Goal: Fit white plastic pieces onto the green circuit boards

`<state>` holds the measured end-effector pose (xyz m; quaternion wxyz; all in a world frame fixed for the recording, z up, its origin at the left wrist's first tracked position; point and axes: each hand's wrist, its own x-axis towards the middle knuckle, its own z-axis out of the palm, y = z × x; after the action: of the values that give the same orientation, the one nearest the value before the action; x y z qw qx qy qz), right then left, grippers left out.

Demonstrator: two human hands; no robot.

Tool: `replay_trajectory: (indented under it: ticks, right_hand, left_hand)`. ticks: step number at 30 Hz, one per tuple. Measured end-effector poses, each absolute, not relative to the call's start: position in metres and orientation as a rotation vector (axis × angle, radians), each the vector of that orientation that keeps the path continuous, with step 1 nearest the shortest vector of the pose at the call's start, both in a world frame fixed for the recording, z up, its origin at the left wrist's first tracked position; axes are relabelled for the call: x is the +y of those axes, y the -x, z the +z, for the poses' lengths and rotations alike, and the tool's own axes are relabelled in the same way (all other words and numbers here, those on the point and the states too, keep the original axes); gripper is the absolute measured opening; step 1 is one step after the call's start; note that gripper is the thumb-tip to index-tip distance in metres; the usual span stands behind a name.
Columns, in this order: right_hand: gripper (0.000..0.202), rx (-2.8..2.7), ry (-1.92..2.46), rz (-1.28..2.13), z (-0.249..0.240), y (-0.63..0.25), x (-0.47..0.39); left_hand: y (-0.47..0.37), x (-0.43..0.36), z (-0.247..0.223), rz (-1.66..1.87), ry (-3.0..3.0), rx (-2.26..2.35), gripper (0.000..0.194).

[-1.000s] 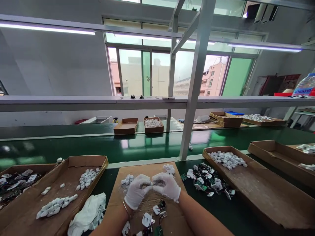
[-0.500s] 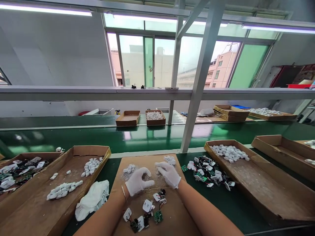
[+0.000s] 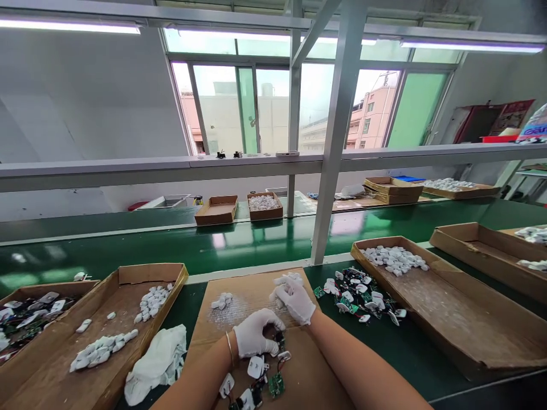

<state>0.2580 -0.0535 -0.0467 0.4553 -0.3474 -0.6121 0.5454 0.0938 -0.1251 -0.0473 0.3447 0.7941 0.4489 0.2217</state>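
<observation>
My left hand, in a white glove, curls thumb and fingers round the edge of a small circuit board on the cardboard sheet. My right hand, gloved too, is bent with its fingertips together above the sheet. Whatever those fingers hold is hidden. Just behind them sit small white plastic pieces, mostly covered by the hand. Near my left wrist lie a white plastic cover and a green circuit board among wired parts. A small group of white pieces rests at the sheet's far left.
Left is a cardboard tray with white pieces, a white cloth beside it. Right are a heap of wired boards and another cardboard tray. A metal post rises before the green conveyor.
My left hand has moved right and toward me, onto the small circuit board, and its fingers have drawn in. The right hand has curled its fingers. The whole view has tilted slightly.
</observation>
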Motion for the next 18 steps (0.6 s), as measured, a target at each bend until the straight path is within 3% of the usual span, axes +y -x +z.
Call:
replay_trajectory:
  ticks: [4, 7, 12, 15, 18]
  right_hand:
    - [0.028, -1.561, 0.862, 1.312, -0.057, -0.26, -0.048]
    - [0.03, -1.608, 0.876, 1.265, -0.063, -0.261, -0.047]
    - [0.026, -1.59, 0.928, 1.178, -0.061, -0.261, -0.049]
    - [0.029, -1.57, 0.946, 1.179, -0.057, -0.26, -0.052]
    - [0.025, -1.563, 0.888, 1.183, -0.054, -0.258, -0.053]
  left_hand:
    - [-0.086, -0.123, -0.059, 0.816, -1.977, 1.32, 0.024]
    - [-0.077, -0.118, -0.06, 0.958, -2.014, 1.329, 0.026]
    - [-0.075, -0.12, -0.051, 0.625, -2.287, 1.039, 0.054]
    - [-0.083, -0.126, -0.048, 0.511, -2.343, 1.048, 0.047]
    - [-0.087, -0.126, -0.053, 0.698, -2.265, 1.041, 0.041]
